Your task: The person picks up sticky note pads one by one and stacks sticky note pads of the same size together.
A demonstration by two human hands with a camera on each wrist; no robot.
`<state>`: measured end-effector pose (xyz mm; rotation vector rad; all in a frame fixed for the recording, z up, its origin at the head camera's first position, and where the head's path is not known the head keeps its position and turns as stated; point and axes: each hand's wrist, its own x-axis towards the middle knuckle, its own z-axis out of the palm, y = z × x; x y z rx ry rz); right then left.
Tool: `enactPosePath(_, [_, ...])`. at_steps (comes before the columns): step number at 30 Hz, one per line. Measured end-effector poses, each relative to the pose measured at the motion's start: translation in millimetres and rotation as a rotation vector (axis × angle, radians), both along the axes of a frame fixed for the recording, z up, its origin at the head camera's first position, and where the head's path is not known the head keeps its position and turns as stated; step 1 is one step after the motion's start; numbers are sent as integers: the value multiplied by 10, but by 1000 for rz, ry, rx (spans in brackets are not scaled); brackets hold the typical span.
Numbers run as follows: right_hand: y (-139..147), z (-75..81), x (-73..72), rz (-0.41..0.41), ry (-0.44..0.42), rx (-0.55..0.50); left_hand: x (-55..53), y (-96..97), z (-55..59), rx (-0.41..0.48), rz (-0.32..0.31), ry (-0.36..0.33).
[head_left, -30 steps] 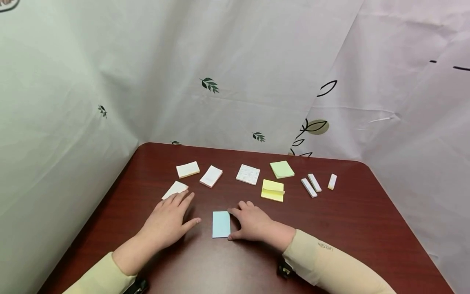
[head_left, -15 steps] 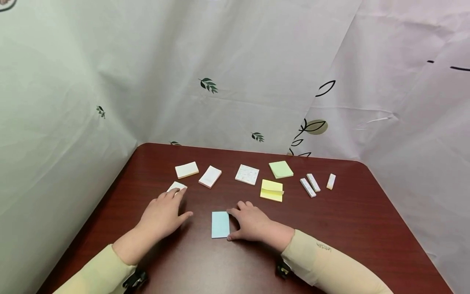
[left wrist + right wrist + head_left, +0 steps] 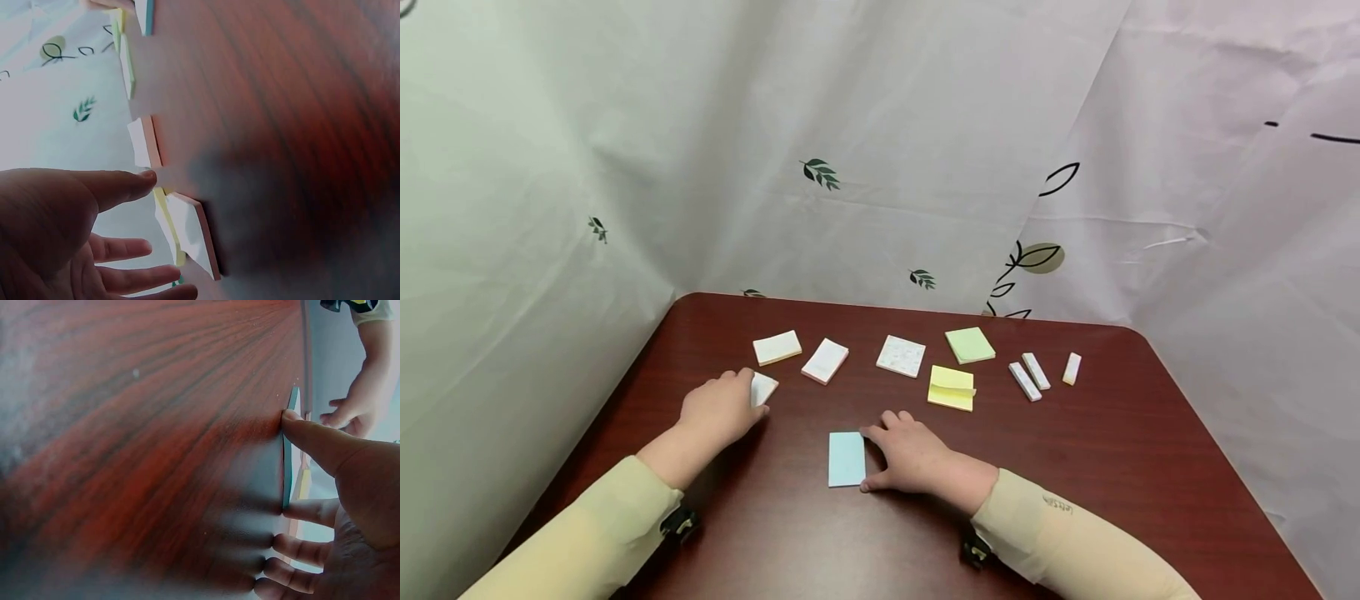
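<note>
Far left: my left hand (image 3: 717, 410) has shifted outward over the last second, toward the left of the table (image 3: 775, 533), and now covers part of the near white pad (image 3: 763, 389). Fingers (image 3: 140, 278) loosely spread, no grip seen; whether they touch the pad, I cannot tell. I read the shift as the work taking in a second pad. Its long axis is too covered to judge; one bare corner points right.

Past it, two more: a far white pad (image 3: 777, 347), long axis roughly crosswise, and a slanted white pad (image 3: 825, 361), running away to the right.

Middle: blue pad (image 3: 846, 458), flat on the table in front of me, unmoved. Long axis runs away from me, short ends near and far. My right hand (image 3: 910, 454) pinches it along the right long side, thumb at the near corner, forefinger at the far one; that hold is unchanged.

Farther right, untouched: patterned pad (image 3: 901, 356), yellow pad (image 3: 951, 388) with a lifted sheet, green pad (image 3: 970, 345), three white strips (image 3: 1025, 382).
</note>
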<state>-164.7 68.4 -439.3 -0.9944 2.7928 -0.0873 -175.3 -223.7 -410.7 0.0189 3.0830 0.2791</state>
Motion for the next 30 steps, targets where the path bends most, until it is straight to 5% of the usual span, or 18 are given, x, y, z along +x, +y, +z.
enactPosePath(7, [0, 5, 7, -5, -4, 8, -134, -44, -55, -11, 23, -75])
enactPosePath(15, [-12, 31, 11, -5, -1, 13, -237, -33, -119, -28, 21, -79])
enactPosePath(30, [-21, 35, 5, 5, 6, 16, -237, -9, -90, -43, -18, -83])
